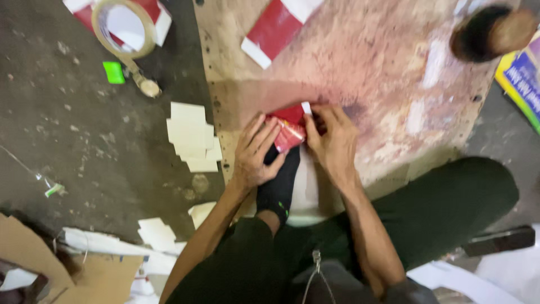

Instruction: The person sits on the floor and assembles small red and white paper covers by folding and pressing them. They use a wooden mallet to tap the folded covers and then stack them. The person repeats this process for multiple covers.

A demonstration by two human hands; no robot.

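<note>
- While both hands meet at the near edge of a stained wooden board (360,84) on the floor, the work in hand looks like folding or creasing a small red-and-white card piece (289,128).
- Left hand (256,155): fingers curled together over the left side of the red piece, thumb underneath, so it is clamped on that piece.
- Right hand (333,143): fingertips pinched on the piece's right, far corner, where a white tab shows; also closed on it.
- The piece sits just above a foot in a black sock (279,188), which rests on the board's near edge between the two forearms.
- Judging by the grip, the fold is partly made; the next move would call for steady pressure along the crease while the other hand keeps the piece from sliding.
- Left of the board lies a stack of white card blanks (191,137) on the dark floor (84,146).
- Far left sits a roll of tape (124,25); a flat red-and-white sheet (278,25) lies at the board's far edge.
</note>
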